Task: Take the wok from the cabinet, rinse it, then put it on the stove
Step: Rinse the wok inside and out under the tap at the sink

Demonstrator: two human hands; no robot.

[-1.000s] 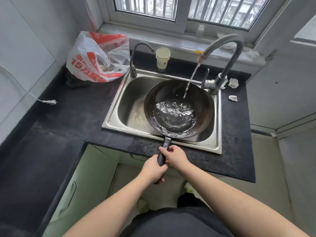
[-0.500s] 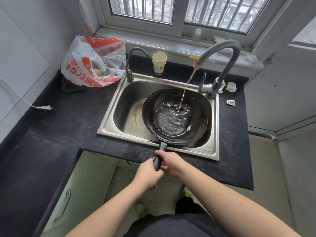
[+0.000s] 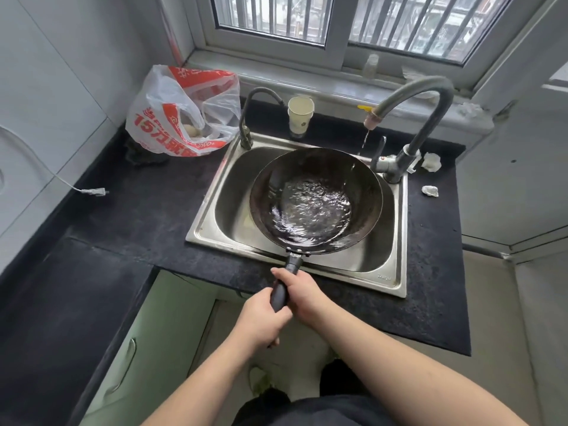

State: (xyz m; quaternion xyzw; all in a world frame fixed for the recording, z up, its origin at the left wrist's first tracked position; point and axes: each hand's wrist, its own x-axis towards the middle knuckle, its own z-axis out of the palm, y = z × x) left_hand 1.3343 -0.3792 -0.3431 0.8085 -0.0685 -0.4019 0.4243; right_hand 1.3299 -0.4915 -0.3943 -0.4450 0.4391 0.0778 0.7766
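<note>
Both hands, left hand (image 3: pixel 259 318) nearer and right hand (image 3: pixel 302 298) farther, are clasped round the handle of the wok (image 3: pixel 316 201), which is extended far over the sink (image 3: pixel 396 272).

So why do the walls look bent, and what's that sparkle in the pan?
Head view: the wide-angle lens bows the counter and window frame edges; daylight from the window glints off rippling water in the wok; the centre stays sharp.

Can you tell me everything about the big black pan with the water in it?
The wok is round, dark, metal-looking, with rippling water pooled inside. It sits over the sink, near the tap. Its dark handle sticks out toward the person, gripped by the left hand and right hand.
</note>
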